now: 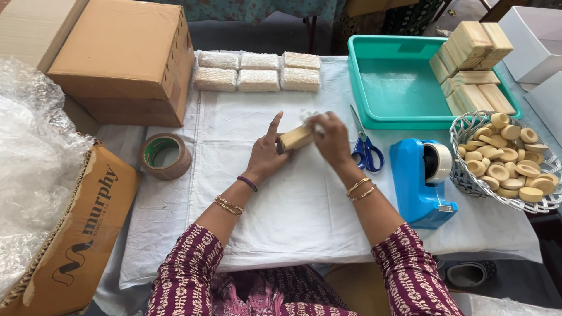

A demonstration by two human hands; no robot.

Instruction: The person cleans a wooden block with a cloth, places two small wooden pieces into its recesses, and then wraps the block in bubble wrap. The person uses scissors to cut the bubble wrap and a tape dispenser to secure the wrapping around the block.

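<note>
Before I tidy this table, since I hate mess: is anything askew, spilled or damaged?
Little stands out. The bars in the teal tray are heaped crookedly against its right wall, some jutting over the rim. The wrapped packs sit in neat rows, and nothing looks spilled or broken.

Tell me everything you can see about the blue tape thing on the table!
The blue tape dispenser looks like glossy plastic, with a heavy curved body. A roll of pale tape sits in its top, and a small cutter sticks out at the near end. It stands upright on the white cloth, between the scissors and the white basket. No hand touches it.
</note>
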